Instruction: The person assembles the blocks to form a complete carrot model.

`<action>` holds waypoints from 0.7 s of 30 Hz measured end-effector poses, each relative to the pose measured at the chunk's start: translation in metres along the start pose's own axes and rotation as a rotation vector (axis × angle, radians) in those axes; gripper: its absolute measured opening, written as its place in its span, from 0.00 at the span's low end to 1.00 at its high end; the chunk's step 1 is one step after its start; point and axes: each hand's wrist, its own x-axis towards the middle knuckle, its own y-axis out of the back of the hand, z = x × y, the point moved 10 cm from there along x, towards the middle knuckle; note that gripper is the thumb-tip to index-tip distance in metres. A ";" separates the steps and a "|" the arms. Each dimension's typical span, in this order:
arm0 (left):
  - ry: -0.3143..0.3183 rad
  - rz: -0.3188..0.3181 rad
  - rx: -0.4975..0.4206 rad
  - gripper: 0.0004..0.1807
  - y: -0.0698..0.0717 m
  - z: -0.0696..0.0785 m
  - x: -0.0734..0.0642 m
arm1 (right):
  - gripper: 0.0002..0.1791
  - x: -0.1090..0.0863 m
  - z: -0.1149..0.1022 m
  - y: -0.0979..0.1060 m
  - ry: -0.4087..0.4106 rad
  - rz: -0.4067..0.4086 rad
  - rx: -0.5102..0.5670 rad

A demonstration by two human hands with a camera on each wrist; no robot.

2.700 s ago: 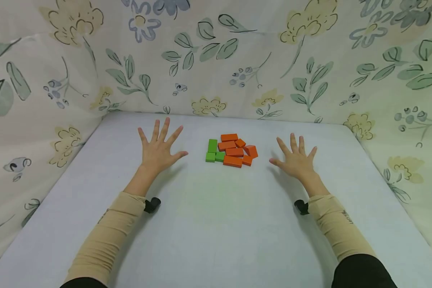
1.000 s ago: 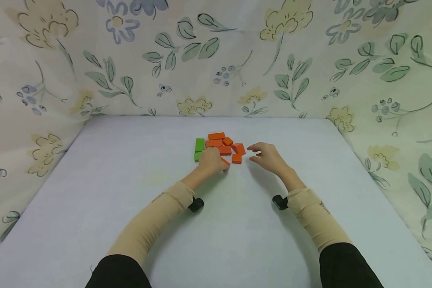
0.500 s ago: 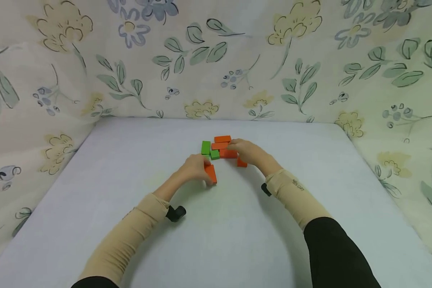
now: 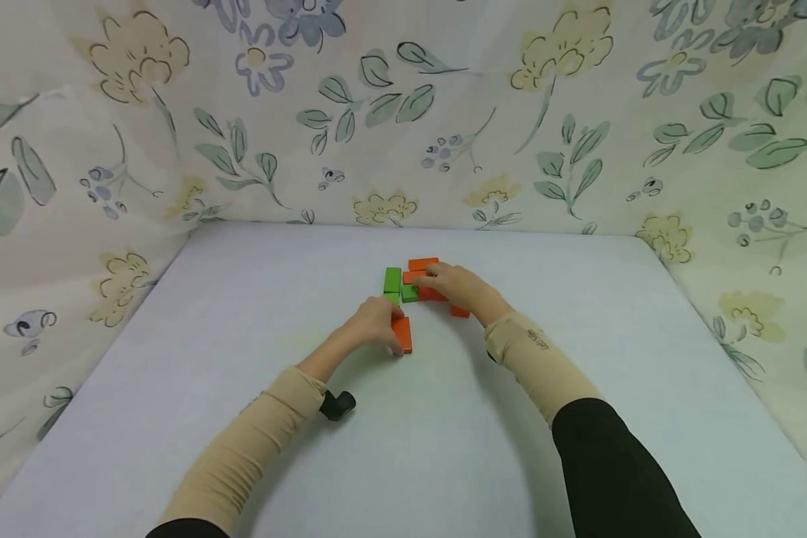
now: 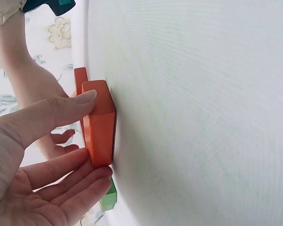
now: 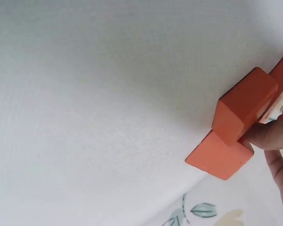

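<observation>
Pinched lengthwise in my left hand is an orange rectangular block; the thumb presses one end and the fingertips the other. It lies on the white table just in front of the other blocks. My right hand reaches over the cluster, its fingertips beside a small green block and a long orange block. Its palm hides part of the orange pieces. The right wrist view shows the right thumb close behind an orange block; whether it grips anything is hidden.
A longer green block and a small green one stand at the cluster's left side. Another orange block lies at the back, and a small one near the right wrist. A floral cloth hangs behind the white table.
Both hands were spread flat beside the blocks. My left hand took an orange block from the front and drew it left and nearer; my right hand moved left over the cluster.
</observation>
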 end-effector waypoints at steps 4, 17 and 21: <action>0.014 0.008 -0.004 0.33 0.000 0.000 0.000 | 0.26 0.000 0.002 -0.002 -0.002 0.037 -0.002; 0.080 0.001 -0.015 0.34 -0.001 -0.001 0.002 | 0.25 -0.002 -0.001 -0.001 -0.011 -0.003 -0.088; 0.102 -0.005 -0.015 0.34 0.000 -0.002 0.003 | 0.25 -0.001 -0.005 0.001 -0.041 -0.062 -0.155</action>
